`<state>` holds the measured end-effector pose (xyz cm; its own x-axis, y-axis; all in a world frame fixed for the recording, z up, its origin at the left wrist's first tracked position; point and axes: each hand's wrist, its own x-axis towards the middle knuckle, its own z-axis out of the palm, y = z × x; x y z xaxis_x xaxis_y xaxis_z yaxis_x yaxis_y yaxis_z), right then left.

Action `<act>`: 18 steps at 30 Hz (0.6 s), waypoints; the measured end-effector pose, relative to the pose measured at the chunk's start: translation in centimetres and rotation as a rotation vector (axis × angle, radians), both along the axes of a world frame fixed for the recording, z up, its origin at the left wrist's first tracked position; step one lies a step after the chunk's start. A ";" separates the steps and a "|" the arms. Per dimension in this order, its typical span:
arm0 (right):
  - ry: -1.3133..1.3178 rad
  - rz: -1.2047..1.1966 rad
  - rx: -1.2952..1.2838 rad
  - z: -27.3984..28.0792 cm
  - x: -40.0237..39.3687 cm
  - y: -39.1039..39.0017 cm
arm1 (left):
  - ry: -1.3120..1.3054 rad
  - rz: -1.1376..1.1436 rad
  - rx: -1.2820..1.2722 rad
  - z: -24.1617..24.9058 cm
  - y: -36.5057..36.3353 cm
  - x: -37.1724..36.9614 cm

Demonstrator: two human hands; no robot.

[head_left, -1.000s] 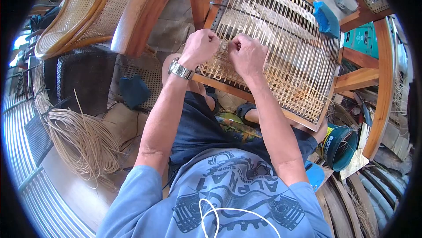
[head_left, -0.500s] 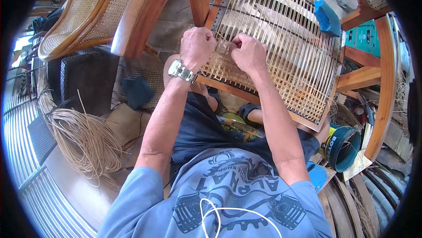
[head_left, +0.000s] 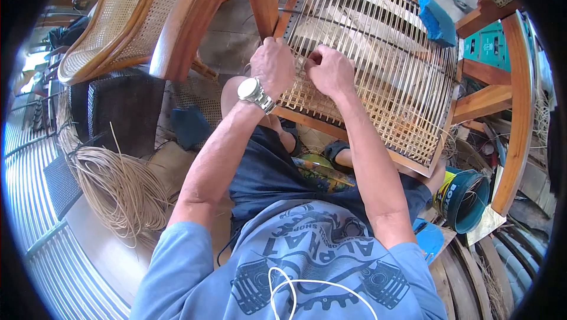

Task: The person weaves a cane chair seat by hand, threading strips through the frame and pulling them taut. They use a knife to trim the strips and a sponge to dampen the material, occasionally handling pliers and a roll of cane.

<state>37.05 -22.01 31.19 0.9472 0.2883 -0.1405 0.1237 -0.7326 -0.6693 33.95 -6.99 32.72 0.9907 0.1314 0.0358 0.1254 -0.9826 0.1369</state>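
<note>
A wooden chair frame lies across my lap, its seat panel partly woven with pale cane strands. Close weave fills the part nearest me, while mostly parallel strands run across the far part. My left hand is closed at the panel's left wooden rail, a silver watch on its wrist. Over the strands just to the right, my right hand is closed in a pinch. Whatever the fingers of either hand grip is too small or hidden to make out. A thin dark strip passes crosswise among the strands beyond my hands.
A blue foam block rests on the panel's far right corner. Coiled cane lies at left, near a rattan chair. To the right are a dark green bucket, a green crate and the chair's wooden legs.
My left hand has shifted slightly right and its wrist has turned, showing more of the watch face. My right hand has moved a little left. Both stay closed.
</note>
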 end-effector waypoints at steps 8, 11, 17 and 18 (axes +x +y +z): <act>-0.058 -0.048 0.022 -0.2 -0.4 0.6 | -0.108 0.212 -0.469 -0.7 1.1 0.0; -0.148 -0.090 -0.045 -0.8 -0.5 1.7 | -0.077 0.120 -0.505 -0.4 2.3 0.6; -0.159 -0.019 -0.169 1.4 -1.3 2.1 | 0.174 -0.062 -0.440 1.5 4.3 2.7; -0.160 -0.021 -0.175 1.1 -1.3 2.2 | 0.215 -0.094 -0.408 1.8 4.3 2.8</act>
<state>35.70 -19.85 32.29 0.9670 0.2525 -0.0343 0.2012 -0.8394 -0.5048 36.71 -2.65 34.52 0.9783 0.0017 -0.2074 0.1065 -0.8623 0.4950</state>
